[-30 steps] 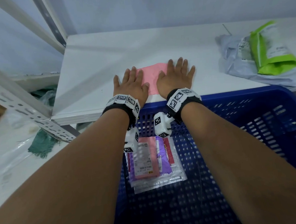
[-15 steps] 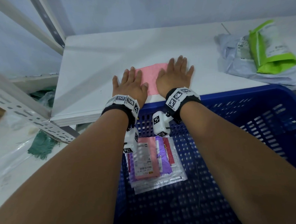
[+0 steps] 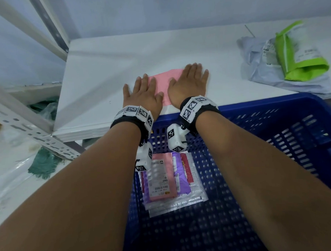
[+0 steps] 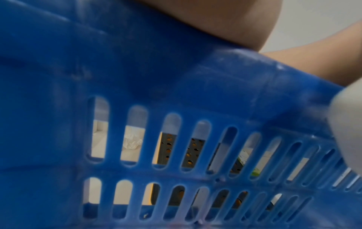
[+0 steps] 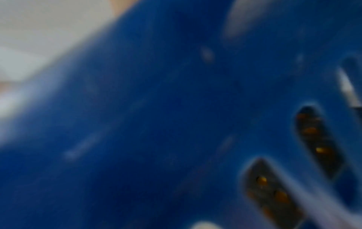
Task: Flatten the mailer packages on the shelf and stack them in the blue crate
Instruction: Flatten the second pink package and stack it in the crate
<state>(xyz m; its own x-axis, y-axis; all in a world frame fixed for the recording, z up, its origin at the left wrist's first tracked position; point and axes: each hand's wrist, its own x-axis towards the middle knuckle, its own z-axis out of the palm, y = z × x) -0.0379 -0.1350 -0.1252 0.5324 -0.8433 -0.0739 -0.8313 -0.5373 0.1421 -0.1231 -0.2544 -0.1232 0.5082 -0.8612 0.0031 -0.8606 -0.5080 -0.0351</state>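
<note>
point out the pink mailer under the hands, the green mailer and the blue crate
pink mailer (image 3: 163, 83), head view, bare strip between the hands
green mailer (image 3: 303, 60), head view, middle of its face
blue crate (image 3: 256, 109), head view, far rim by the shelf

Label (image 3: 157, 180) on the crate's pink mailer (image 3: 160, 176) is too blurred to read

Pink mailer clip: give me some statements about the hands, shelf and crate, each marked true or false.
1. Both hands press flat on the pink mailer. True: left hand and right hand lie on it with straight fingers.
2. The crate holds no mailers. False: a stack lies on its floor.
3. A green mailer lies at the shelf's right end. True.
4. The green mailer lies on the bare shelf. False: it rests on a grey mailer.
</note>
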